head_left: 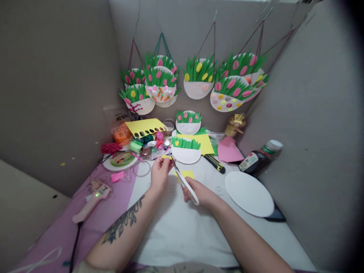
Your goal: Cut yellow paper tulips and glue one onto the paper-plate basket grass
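The left hand, fingers closed, pinches a small yellow paper piece at its one o'clock. The right hand curls around white-handled metal scissors, pointing to eleven o'clock, beside that piece. Beyond both hands, at twelve o'clock, lies a white paper plate with green paper grass.

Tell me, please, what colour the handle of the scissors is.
The scissors' handle is white where visible, showing best in the head view.
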The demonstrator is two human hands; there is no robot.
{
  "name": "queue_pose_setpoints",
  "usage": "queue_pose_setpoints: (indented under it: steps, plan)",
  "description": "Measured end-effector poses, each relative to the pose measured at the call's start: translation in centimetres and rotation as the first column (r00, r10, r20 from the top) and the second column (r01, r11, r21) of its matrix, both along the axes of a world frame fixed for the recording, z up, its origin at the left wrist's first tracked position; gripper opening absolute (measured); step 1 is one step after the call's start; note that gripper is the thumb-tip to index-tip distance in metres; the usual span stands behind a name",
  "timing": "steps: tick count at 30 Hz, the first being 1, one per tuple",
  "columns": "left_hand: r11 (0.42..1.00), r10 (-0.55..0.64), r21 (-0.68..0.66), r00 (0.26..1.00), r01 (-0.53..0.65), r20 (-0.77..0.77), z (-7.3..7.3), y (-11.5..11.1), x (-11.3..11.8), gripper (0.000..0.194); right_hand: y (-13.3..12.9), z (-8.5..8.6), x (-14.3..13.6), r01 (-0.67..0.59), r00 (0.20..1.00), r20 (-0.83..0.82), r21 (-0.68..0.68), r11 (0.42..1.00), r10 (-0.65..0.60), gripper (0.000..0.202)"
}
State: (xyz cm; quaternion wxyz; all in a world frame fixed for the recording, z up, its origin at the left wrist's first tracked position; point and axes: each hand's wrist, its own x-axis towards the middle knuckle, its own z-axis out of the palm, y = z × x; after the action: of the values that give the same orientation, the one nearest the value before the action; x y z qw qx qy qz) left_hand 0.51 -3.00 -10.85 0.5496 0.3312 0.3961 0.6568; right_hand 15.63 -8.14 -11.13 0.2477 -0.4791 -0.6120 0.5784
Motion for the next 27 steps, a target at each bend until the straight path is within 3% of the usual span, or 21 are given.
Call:
queue_pose_setpoints:
  steps: [8, 18, 27]
  plan:
    - [1.0, 0.023, 0.008, 1.0, -0.023, -0.002, -0.3, 0.1, 0.1, 0.025, 0.0, 0.2, -0.1, -0.004, 1.0, -0.027, -0.018, 1.0, 0.004, 0.012]
    - [1.0, 0.023, -0.002, 1.0, -0.023, -0.001, -0.3, 0.0, 0.2, 0.025, 0.4, -1.1, -0.1, 0.011, 0.999, -0.037, -0.026, 1.0, -0.012, 0.011]
    - [1.0, 0.0, -0.015, 0.999, 0.001, 0.042, 0.0, -0.1, 0.1, 0.023, 0.4, -1.3, 0.2, 0.0, 1.0, 0.005, 0.03, 1.0, -0.001, 0.008]
